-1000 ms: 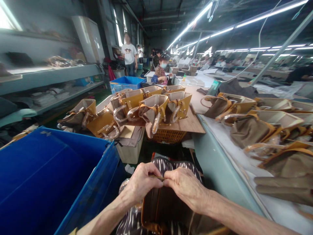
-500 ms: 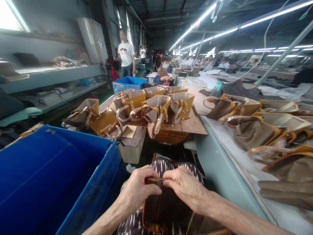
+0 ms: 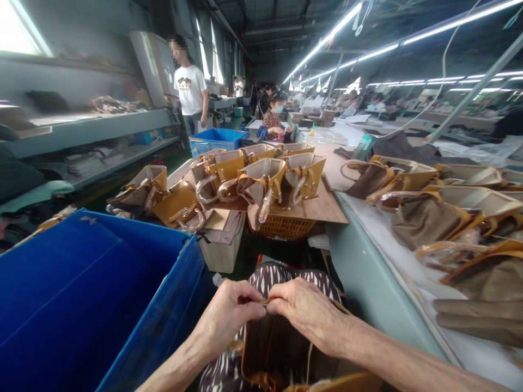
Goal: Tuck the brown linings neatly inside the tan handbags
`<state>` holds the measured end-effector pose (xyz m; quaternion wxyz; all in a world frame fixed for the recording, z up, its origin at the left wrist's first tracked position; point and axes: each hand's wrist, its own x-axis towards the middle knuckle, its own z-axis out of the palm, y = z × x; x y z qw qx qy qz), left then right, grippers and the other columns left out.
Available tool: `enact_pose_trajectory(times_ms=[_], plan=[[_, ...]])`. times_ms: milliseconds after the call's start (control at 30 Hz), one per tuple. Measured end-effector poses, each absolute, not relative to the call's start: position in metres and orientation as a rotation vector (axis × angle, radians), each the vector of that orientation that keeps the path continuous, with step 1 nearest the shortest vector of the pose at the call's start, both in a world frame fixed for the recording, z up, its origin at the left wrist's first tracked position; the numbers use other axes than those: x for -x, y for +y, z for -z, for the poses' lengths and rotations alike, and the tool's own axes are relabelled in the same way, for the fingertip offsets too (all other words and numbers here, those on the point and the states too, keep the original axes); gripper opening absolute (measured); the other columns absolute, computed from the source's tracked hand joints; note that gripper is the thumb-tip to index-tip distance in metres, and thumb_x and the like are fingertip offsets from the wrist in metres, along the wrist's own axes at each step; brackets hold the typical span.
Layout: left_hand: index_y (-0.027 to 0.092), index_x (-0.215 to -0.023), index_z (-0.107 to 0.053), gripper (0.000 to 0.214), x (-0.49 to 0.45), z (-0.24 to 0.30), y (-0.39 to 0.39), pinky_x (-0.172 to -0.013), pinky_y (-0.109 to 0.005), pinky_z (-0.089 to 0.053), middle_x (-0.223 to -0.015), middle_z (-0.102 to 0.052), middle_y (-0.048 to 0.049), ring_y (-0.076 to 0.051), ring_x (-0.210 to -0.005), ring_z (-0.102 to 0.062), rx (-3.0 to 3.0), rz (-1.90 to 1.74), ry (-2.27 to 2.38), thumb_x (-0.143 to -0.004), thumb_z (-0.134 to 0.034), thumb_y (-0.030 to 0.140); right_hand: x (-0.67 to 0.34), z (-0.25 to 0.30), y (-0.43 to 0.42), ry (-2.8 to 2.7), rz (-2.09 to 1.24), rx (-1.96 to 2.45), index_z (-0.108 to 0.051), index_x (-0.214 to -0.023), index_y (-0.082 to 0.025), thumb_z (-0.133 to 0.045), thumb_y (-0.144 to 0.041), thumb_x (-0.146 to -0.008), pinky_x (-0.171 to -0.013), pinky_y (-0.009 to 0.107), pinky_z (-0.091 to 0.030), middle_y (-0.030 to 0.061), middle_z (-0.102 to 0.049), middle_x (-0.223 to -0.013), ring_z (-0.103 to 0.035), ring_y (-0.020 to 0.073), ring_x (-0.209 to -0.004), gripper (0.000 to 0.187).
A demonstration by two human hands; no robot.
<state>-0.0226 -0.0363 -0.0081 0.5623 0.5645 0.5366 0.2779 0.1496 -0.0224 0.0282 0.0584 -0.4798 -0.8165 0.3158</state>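
Observation:
A brown leather bag (image 3: 278, 354) lies in my lap, over striped fabric (image 3: 281, 275). My left hand (image 3: 229, 316) and my right hand (image 3: 304, 310) meet at the bag's top edge, fingers pinched together on a thin strip there. Both hands are closed on that edge. The bag's lower part runs out of the frame's bottom. A thin thread (image 3: 307, 365) hangs across the bag's front.
A big blue bin (image 3: 81, 294) stands at my left. A grey-green workbench (image 3: 368, 277) at my right carries several tan and brown bags (image 3: 425, 218). More bags (image 3: 253, 179) sit on a board over an orange basket (image 3: 281, 226). A person in a white shirt (image 3: 190, 92) stands by the shelves.
My hands have drawn closer together on the bag's top edge. The person in the white shirt has walked nearer along the aisle on the left.

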Motion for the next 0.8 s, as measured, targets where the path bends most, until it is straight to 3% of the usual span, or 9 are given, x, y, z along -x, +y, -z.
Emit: enact_pose_trajectory(times_ms=[233, 533, 800], plan=[[0.009, -0.069, -0.066, 0.019, 0.025, 0.003, -0.04, -0.051, -0.021, -0.027, -0.054, -0.052, 0.0021, -0.009, -0.054, -0.04, -1.222, -0.599, 1.209, -0.063, -0.059, 0.026, -0.144, -0.04, -0.022, -2.219, -1.29, 1.775, -0.068, -0.066, -0.021, -0.061, -0.03, -0.069, -0.05, 0.022, -0.024, -0.0046, -0.048, -0.057, -0.048, 0.0115, -0.062, 0.013], [0.011, -0.064, -0.061, 0.014, 0.026, 0.012, -0.045, -0.047, -0.02, -0.024, -0.053, -0.048, 0.0041, -0.008, -0.051, -0.036, -1.332, -0.577, 1.258, -0.068, -0.052, 0.021, -0.136, -0.024, -0.036, -2.384, -0.917, 1.696, -0.048, -0.047, -0.016, -0.052, -0.026, -0.074, -0.052, 0.025, -0.022, -0.0024, -0.044, -0.047, -0.042, 0.0105, -0.053, 0.029], [0.014, -0.067, -0.065, 0.017, 0.025, 0.003, -0.05, -0.058, -0.022, -0.033, -0.063, -0.053, 0.0021, -0.011, -0.063, -0.046, -1.467, -0.618, 1.267, -0.074, -0.05, 0.02, -0.154, -0.005, -0.041, -2.593, -0.658, 1.373, -0.059, -0.06, -0.019, -0.042, -0.023, -0.087, -0.053, 0.026, -0.023, -0.002, -0.06, -0.057, -0.049, 0.0104, -0.055, 0.032]])
